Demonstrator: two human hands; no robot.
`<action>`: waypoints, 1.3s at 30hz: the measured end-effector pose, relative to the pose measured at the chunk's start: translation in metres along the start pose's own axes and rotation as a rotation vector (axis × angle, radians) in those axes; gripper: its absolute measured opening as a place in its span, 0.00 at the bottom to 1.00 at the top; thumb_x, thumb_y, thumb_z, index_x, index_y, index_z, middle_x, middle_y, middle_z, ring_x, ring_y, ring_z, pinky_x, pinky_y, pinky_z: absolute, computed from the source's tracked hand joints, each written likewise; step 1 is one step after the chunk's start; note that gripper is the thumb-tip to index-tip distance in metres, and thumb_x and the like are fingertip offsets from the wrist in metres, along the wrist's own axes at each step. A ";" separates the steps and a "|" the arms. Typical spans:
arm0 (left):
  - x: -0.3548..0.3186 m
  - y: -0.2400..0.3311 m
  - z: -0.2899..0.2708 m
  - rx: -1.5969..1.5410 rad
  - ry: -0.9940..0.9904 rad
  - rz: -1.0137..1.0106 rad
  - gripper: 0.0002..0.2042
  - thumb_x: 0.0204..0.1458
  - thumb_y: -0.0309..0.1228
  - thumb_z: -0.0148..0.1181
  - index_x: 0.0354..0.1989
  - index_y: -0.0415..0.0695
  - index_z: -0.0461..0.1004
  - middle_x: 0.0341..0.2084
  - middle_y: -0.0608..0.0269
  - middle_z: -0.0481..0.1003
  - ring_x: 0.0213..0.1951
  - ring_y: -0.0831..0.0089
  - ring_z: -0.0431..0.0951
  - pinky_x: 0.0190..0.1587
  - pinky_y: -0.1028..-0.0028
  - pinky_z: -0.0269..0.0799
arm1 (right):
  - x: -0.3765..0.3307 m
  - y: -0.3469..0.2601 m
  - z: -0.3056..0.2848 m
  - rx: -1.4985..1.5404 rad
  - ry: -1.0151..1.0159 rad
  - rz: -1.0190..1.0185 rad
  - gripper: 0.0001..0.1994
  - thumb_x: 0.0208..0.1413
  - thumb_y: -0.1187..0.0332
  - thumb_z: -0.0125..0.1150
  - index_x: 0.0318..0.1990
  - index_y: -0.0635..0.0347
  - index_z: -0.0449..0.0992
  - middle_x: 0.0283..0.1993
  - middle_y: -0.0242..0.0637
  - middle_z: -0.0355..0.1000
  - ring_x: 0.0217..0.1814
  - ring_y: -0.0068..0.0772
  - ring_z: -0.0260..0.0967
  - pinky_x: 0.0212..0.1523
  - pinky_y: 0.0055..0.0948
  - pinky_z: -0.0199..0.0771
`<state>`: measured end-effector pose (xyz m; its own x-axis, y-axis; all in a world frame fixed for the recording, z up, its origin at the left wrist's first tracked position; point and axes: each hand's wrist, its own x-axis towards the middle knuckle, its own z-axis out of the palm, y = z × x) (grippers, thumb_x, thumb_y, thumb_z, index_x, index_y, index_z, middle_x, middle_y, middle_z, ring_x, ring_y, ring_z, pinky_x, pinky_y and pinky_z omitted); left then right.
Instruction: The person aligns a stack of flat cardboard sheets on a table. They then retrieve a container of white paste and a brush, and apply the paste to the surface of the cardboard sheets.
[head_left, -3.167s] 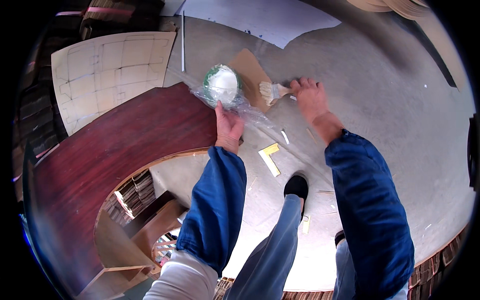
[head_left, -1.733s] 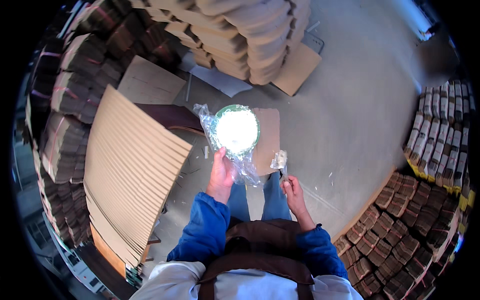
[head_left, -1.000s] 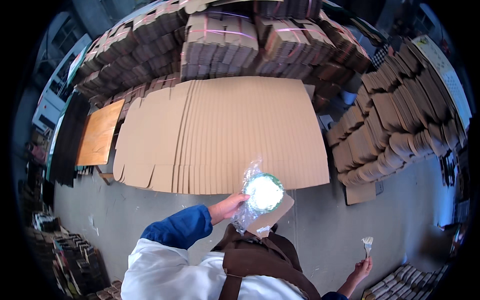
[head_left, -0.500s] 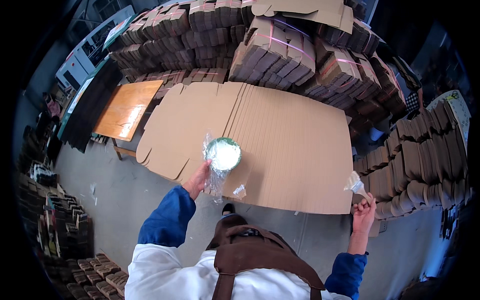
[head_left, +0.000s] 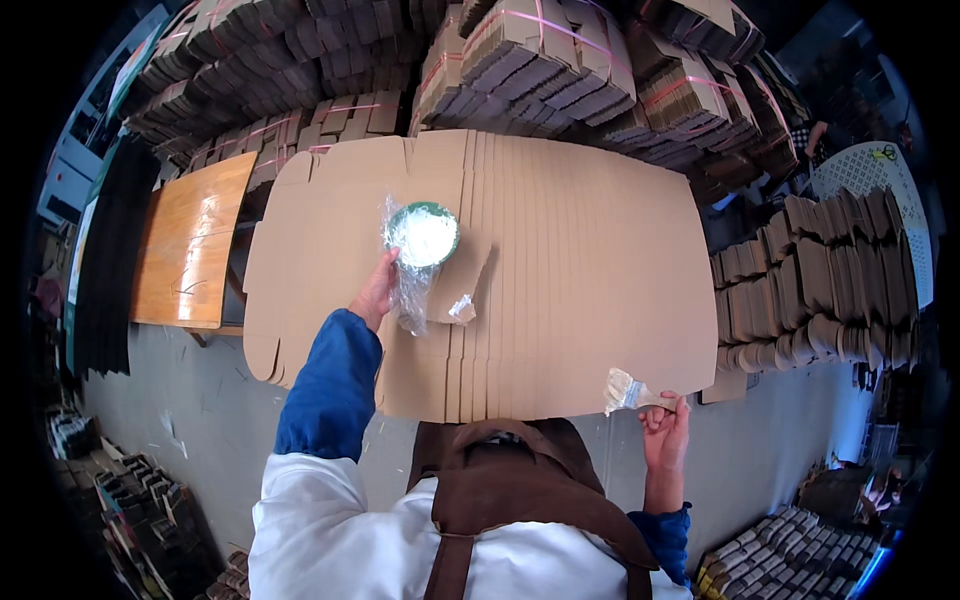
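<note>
My left hand (head_left: 375,288) grips the side of a round green-rimmed tub (head_left: 452,240) filled with white paste, held at the left part of the cardboard. Crumpled clear plastic film (head_left: 408,305) hangs from the tub beside my fingers. At the right, my right hand (head_left: 667,428) pinches the handle of a flat paintbrush (head_left: 628,391), its bristles coated in whitish paste and pointing left. The brush is near the front edge of a layered spread of overlapping brown cardboard sheets (head_left: 600,270). A white smear (head_left: 462,308) shows on a small cardboard piece just nearer than the tub.
Strapped bundles of cardboard (head_left: 545,55) are piled behind the sheets. More cardboard stacks (head_left: 800,280) stand at the right, a wooden table (head_left: 195,245) at the left. A person's arm (head_left: 818,135) shows at the far right. Further bundles (head_left: 795,555) lie low at the right.
My view has shifted nearer to the cardboard. My right hand has brought the brush leftward and closer to my body, turning its bristles more to the left. The tub stays in my left hand.
</note>
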<state>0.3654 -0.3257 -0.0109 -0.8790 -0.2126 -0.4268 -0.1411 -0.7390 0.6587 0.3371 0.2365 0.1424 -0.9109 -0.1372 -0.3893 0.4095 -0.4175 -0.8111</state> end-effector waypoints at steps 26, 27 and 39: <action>0.018 0.020 -0.036 0.232 0.105 -0.097 0.33 0.68 0.54 0.44 0.68 0.37 0.61 0.62 0.54 0.69 0.65 0.64 0.66 0.67 0.63 0.62 | 0.016 0.034 0.018 0.130 0.017 0.092 0.17 0.72 0.55 0.44 0.46 0.59 0.72 0.20 0.27 0.59 0.25 0.23 0.58 0.44 0.34 0.67; 0.015 0.022 -0.044 0.299 0.144 -0.087 0.33 0.68 0.55 0.43 0.68 0.36 0.61 0.62 0.54 0.69 0.65 0.63 0.65 0.67 0.64 0.62 | 0.018 0.036 0.022 0.140 0.005 0.100 0.17 0.72 0.55 0.44 0.46 0.59 0.72 0.19 0.27 0.59 0.25 0.23 0.58 0.45 0.34 0.67; -0.045 0.021 -0.042 0.421 0.399 0.033 0.39 0.65 0.61 0.45 0.70 0.36 0.57 0.66 0.52 0.63 0.67 0.59 0.63 0.69 0.54 0.56 | 0.089 0.016 0.113 -0.109 -0.159 -0.026 0.12 0.70 0.62 0.51 0.48 0.62 0.73 0.23 0.28 0.65 0.26 0.21 0.62 0.39 0.27 0.71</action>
<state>0.4215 -0.3584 -0.0038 -0.6576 -0.5161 -0.5488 -0.3572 -0.4279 0.8303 0.2565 0.1163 0.1434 -0.9141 -0.2715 -0.3011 0.3814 -0.3245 -0.8656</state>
